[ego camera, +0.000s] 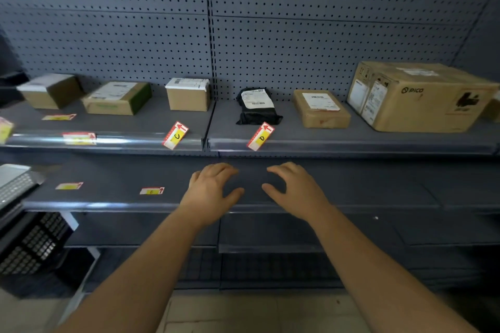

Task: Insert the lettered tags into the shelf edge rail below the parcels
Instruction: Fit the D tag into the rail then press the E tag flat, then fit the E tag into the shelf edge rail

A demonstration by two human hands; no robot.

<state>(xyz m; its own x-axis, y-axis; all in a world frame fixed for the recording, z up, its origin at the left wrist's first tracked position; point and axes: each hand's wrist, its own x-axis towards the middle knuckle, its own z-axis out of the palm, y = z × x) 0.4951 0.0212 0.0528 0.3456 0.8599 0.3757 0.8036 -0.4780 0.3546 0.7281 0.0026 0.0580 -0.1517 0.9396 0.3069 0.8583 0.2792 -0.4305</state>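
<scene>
both hands empty. left hand and right hand hover palm-down just below the rail, fingers spread and loosely curved, gripping nothing. they're over the lower shelf, side by side, near each other but apart, roughly under the d tag.

also below the rail, on that lower shelf: e tag lies flat, left of the hands. a second yellow tag lies further left, letter unreadable.

at the rail: d tag and c tag each lean crooked across it, lower corner at the rail, upper end tipped back over the upper shelf. neither sits flat in the channel. left of c along the rail, the level tag looks seated, but it's blurred, can't confirm.

behind the rail: a loose tag lies flat on the upper shelf at the left. then the parcels in a row: black parcel right behind d, small box behind c, flat box and pico box to the right. pegboard at the back.

my read: between tags, no grasp yet. d is closest to both hands, so likely next. it calls for pinching the tag by its edges, squaring it to the rail, then pressing it into the channel so it sits level under the black parcel. pushed in at an angle, thin card would likely buckle or pop out.
</scene>
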